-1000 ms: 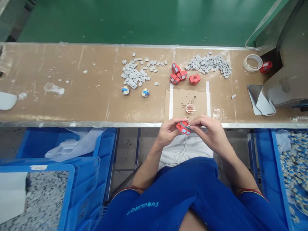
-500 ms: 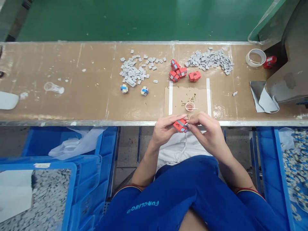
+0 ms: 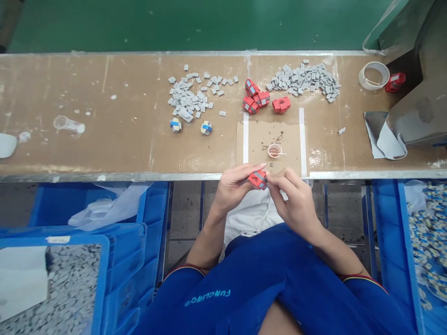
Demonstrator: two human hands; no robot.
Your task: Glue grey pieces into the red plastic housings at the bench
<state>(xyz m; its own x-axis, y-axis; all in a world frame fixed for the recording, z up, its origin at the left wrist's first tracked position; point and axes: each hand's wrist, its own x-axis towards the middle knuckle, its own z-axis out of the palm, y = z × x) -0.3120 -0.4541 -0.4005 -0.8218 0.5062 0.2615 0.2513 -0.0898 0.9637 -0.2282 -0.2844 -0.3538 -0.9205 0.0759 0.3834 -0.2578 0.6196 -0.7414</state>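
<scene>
A red cube-shaped block (image 3: 258,179) with grey-blue patches on its faces is held above the table's front edge. My left hand (image 3: 233,186) grips it from the left, and my right hand (image 3: 291,202) pinches it from the right with its fingertips. Its far side is hidden by my fingers. Just beyond my hands, a small plastic cup (image 3: 274,150) stands on a cardboard mat (image 3: 254,139). Several similar red blocks (image 3: 261,98) lie further off on the table, between two heaps of small grey tiles (image 3: 303,81).
Two blue-and-white blocks (image 3: 206,128) sit left of the mat. A tape roll (image 3: 373,75) and a red block (image 3: 395,82) lie at the far right. Blue crates of parts (image 3: 412,242) stand below the table on both sides. A grey metal hood (image 3: 419,111) rises at the right.
My hands and the red block have shifted slightly left, and the block has turned in my fingers. The whole view has tilted, so the table sits higher in the picture.
</scene>
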